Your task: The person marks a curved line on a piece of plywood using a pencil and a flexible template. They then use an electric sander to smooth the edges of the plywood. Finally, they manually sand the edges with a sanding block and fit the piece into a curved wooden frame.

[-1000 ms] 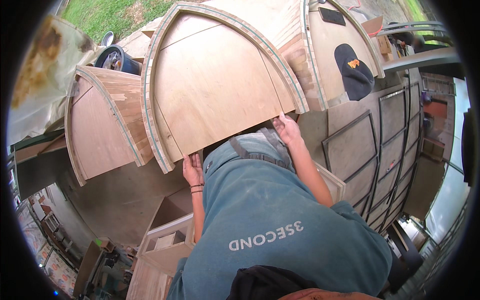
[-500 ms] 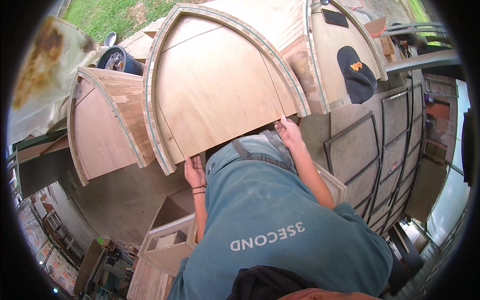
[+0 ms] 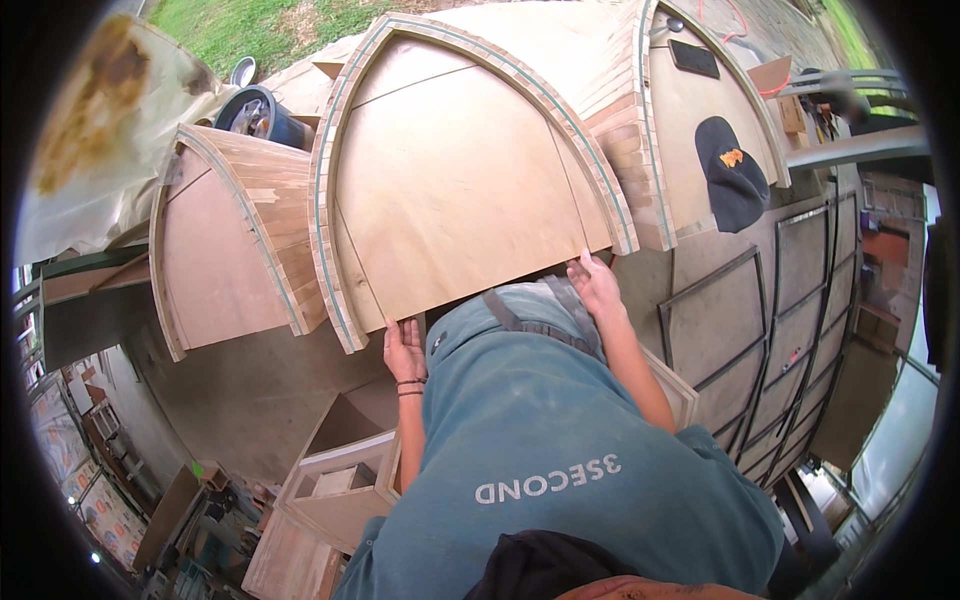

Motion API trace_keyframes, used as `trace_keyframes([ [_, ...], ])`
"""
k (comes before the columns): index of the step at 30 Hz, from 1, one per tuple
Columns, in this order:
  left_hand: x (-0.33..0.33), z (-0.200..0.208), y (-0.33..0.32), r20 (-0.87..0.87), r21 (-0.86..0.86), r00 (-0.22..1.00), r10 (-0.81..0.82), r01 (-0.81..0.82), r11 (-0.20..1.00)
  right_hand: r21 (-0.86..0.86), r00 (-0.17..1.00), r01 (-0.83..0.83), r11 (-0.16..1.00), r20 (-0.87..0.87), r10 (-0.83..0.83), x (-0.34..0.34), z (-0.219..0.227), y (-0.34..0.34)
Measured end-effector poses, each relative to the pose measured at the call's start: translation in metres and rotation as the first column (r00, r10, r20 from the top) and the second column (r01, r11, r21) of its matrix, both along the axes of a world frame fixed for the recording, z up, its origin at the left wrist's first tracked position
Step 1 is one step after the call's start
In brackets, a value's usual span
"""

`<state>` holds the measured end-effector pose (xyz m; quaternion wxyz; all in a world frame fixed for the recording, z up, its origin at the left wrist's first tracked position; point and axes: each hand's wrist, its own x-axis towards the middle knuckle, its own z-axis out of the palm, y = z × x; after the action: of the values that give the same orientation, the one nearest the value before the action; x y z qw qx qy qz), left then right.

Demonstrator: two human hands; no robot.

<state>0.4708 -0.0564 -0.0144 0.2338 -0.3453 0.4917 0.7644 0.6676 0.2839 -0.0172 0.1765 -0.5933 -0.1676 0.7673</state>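
Note:
Directly before me lies a pointed-arch plywood panel (image 3: 460, 180), inside a pale wooden arched frame (image 3: 327, 215) with a blue-green stripe along its rim. At the panel's near left corner, my left hand (image 3: 404, 350) has its fingers on the straight edge, partly tucked under it. My right hand (image 3: 598, 287) grips the same edge near the right corner, its thumb on top and the other fingers mostly hidden below. Dark bands circle my left wrist.
A smaller arched wooden piece (image 3: 220, 240) stands at left, beside a blue bucket (image 3: 290, 130). On the right-hand arched piece (image 3: 690, 130) lie a dark cap (image 3: 730, 180) and a black phone (image 3: 694, 58). Black metal frames (image 3: 715, 300) lie at right; a wooden box (image 3: 345, 445) sits behind my left arm.
The whole view has shifted, so the scene sits slightly farther right. Both hands keep their places on the panel's near edge.

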Motion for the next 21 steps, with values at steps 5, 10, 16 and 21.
trace_keyframes([
  [5,0.0,-0.003,-0.001,-0.003,0.011,1.0,0.003,-0.003,1.0,0.0,1.0,-0.016,1.0,0.022,0.016,0.001,-0.001,0.002],
  [10,0.003,-0.004,0.001,-0.002,0.0,1.0,0.019,-0.019,1.0,-0.001,0.997,-0.049,0.999,0.055,0.049,-0.002,0.007,0.001],
  [16,0.004,-0.005,0.0,0.015,0.014,1.0,0.012,-0.012,1.0,-0.019,0.993,-0.082,0.996,0.087,0.083,-0.002,0.011,0.004],
  [21,0.006,-0.004,0.001,0.0,0.024,0.999,0.039,-0.039,0.999,-0.009,0.99,-0.121,0.993,0.068,0.122,0.0,0.01,0.006],
])
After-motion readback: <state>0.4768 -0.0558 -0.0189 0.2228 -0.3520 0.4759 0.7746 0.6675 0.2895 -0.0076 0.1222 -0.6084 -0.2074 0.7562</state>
